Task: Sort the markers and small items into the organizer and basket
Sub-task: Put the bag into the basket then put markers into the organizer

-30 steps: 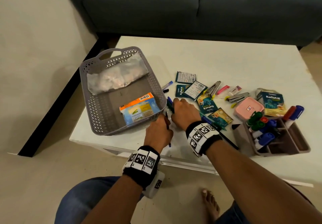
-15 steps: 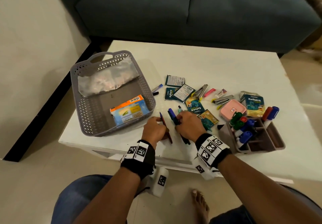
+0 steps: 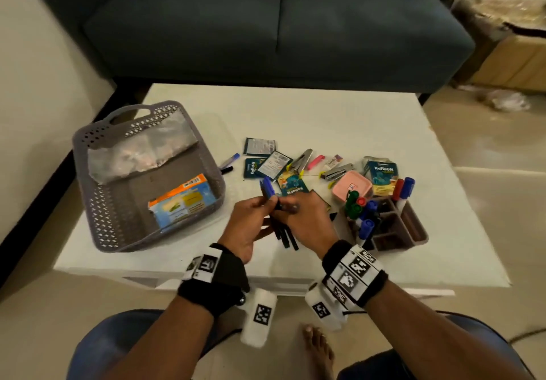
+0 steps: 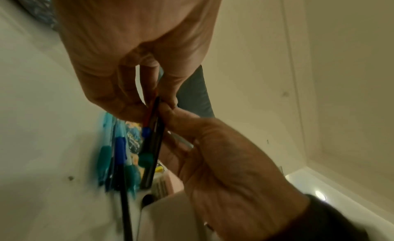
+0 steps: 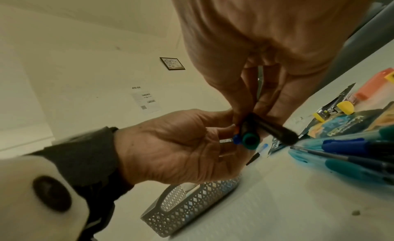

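Both hands meet above the white table (image 3: 339, 119), just in front of the scattered items. My left hand (image 3: 270, 202) and right hand (image 3: 288, 206) both pinch a bundle of dark markers (image 3: 285, 236) with blue and teal caps, held upright. In the left wrist view the left fingers (image 4: 127, 108) grip the bundle (image 4: 152, 143) from above. In the right wrist view the right fingers (image 5: 245, 99) hold its top, and the capped ends (image 5: 248, 138) face the camera. More blue and teal pens (image 5: 351, 152) lie blurred on the table below. The grey basket (image 3: 97, 202) stands left, the brown organizer (image 3: 413, 223) right.
The basket holds a clear bag (image 3: 139, 155) and an orange-blue packet (image 3: 180, 199). Sachets (image 3: 260, 146), staplers (image 3: 336, 169), a pink case (image 3: 351, 187) and a Koflet-H packet (image 3: 381, 172) lie behind the hands. Markers (image 3: 366, 226) stand in the organizer. A sofa (image 3: 266, 25) is beyond the table.
The hands were on the table gathering markers near the basket. Now they have lifted the markers as one bundle and come together over it. The head camera has tilted up.
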